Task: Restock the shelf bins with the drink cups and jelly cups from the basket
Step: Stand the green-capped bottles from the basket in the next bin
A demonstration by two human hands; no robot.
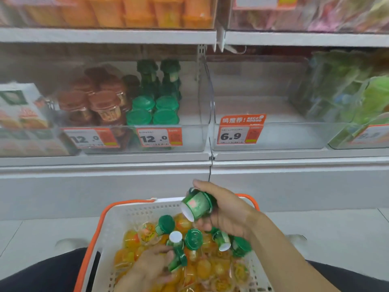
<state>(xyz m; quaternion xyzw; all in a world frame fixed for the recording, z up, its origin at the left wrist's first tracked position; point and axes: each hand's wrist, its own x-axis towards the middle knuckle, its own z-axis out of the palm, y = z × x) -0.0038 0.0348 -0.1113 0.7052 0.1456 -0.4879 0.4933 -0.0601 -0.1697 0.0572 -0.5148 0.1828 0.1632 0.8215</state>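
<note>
Basket [117, 216]: white perforated plastic, orange rim and handles, sat low in front of the person, just below the shelf front
Basket contents: orange jelly cups [202, 268] covered the bottom, several green drink cups [193, 239] lay tipped on top of them
Right hand [227, 211]: clenched round one green drink cup [196, 204], held on its side above the basket's far edge, white base toward the camera, thumb on top, fingers curled underneath
Left hand [151, 264]: down inside the basket among the jelly cups, fingers curled on another green drink cup [177, 258] that lay tilted with its white base up
Left bin [189, 140]: clear bin on the middle shelf, held brown-lidded cups [101, 102] on its left side and green-lidded cups [151, 110] on its right, stacked in rows, green ones reached further back
Price tags: two orange "12.0" tags [159, 137] on the left bin's front
Right bin [273, 135]: clear bin next to it, nothing visible inside, orange "6.9" tag [240, 131] on its front left corner
Far right: bin of green packets [370, 102], blurred
Far left: white and orange cartons [19, 106], blurred
Top shelf: orange containers [130, 11], blurred
Legs: dark trousers [42, 270] either side of the basket
</note>
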